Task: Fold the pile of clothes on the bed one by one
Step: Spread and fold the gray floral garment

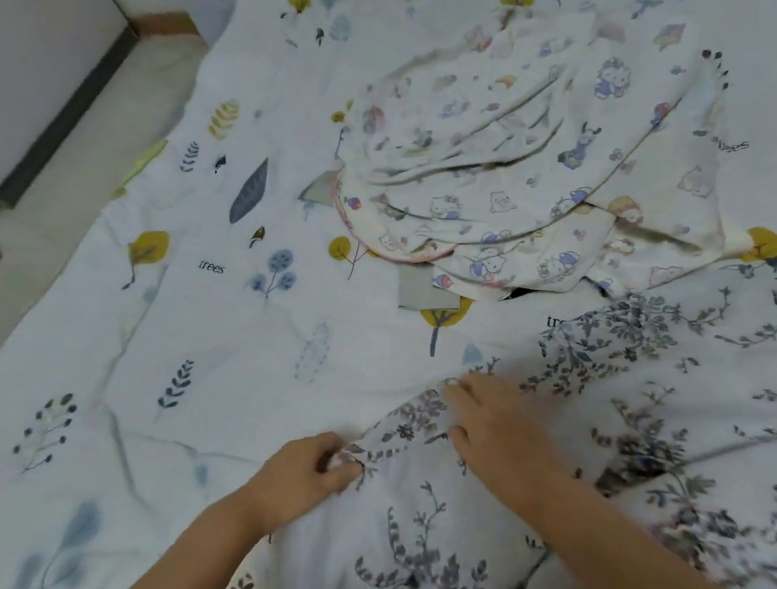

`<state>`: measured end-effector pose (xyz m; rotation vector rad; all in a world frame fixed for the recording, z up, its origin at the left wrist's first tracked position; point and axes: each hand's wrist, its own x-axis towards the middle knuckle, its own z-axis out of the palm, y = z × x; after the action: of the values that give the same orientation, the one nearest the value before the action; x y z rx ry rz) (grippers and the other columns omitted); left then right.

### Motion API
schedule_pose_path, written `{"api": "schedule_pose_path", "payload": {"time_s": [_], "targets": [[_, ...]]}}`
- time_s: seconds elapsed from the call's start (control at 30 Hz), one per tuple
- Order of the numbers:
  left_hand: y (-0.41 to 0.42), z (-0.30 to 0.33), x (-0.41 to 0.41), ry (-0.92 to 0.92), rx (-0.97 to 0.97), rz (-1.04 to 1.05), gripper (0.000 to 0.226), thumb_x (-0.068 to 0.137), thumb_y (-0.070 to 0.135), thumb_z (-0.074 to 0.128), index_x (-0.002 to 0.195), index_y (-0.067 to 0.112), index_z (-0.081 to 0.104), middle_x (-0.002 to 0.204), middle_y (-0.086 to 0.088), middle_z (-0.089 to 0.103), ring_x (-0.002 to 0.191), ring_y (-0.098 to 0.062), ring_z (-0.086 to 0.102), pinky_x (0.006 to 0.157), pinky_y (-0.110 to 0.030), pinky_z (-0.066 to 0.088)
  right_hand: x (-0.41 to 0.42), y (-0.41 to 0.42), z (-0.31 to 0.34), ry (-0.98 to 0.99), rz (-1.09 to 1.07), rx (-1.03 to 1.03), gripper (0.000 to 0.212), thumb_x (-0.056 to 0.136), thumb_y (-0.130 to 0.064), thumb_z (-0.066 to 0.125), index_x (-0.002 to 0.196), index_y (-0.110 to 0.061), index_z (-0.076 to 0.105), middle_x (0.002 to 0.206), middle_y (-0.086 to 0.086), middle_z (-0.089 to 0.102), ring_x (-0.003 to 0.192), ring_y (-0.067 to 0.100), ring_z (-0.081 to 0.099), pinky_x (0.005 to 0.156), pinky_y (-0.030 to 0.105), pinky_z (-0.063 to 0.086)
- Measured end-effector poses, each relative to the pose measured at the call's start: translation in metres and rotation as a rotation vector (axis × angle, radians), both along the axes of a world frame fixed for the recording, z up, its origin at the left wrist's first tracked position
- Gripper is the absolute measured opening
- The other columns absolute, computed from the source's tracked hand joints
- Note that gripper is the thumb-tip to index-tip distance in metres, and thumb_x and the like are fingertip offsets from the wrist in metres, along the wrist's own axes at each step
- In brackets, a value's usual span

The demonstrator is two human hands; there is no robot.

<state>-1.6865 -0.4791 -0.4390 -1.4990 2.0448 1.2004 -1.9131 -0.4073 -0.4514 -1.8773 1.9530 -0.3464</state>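
White cloth with dark floral sprigs, the garment (559,490), lies spread at 5 o'clock on the bed sheet (169,337). Left hand (306,475) pinches the garment's left edge, fingers curled round a small fold. Right hand (491,419) rests flat on the cloth just beside it, at 2 o'clock from the left hand, fingers extended and holding nothing. Pile of cartoon-print clothes (530,164) sits at 1 o'clock, apart from both hands. Frame is motion-blurred at right.

The floral garment (622,414) runs off the right and bottom edges, its right side blurred.
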Motion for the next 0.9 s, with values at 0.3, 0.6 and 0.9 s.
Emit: {"api": "schedule_pose_path", "payload": {"time_s": [0.3, 0.6, 0.9], "targets": [[-0.012, 0.003, 0.032, 0.24, 0.418, -0.032, 0.037, 0.072, 0.011, 0.077, 0.105, 0.022, 0.063, 0.104, 0.009, 0.066, 0.1, -0.008, 0.061, 0.09, -0.023, 0.047, 0.029, -0.029, -0.017, 0.158, 0.161, 0.078, 0.056, 0.045, -0.016, 0.089, 0.095, -0.009, 0.065, 0.089, 0.008, 0.064, 0.082, 0.023, 0.063, 0.076, 0.028, 0.05], [-0.05, 0.062, 0.048, 0.456, 0.258, 0.073, 0.014, 0.076, 0.027, 0.077, 0.083, 0.016, 0.072, 0.099, 0.003, 0.065, 0.092, -0.011, 0.065, 0.081, -0.022, 0.05, -0.009, -0.054, 0.028, 0.102, -0.03, -0.281, 0.021, 0.063, 0.012, 0.073, 0.062, -0.005, 0.061, 0.048, 0.006, 0.056, 0.042, 0.025, 0.05, 0.06, 0.036, 0.049], [-0.108, 0.071, 0.05, 0.083, 0.199, -0.143, 0.027, 0.068, 0.02, 0.082, 0.087, 0.026, 0.064, 0.081, 0.018, 0.069, 0.077, 0.005, 0.063, 0.07, -0.011, 0.046, -0.03, -0.101, 0.026, 0.048, -0.225, -0.278, 0.02, 0.093, -0.014, 0.052, 0.08, -0.005, 0.063, 0.066, 0.01, 0.061, 0.057, 0.025, 0.048, 0.054, 0.031, 0.034]]}}
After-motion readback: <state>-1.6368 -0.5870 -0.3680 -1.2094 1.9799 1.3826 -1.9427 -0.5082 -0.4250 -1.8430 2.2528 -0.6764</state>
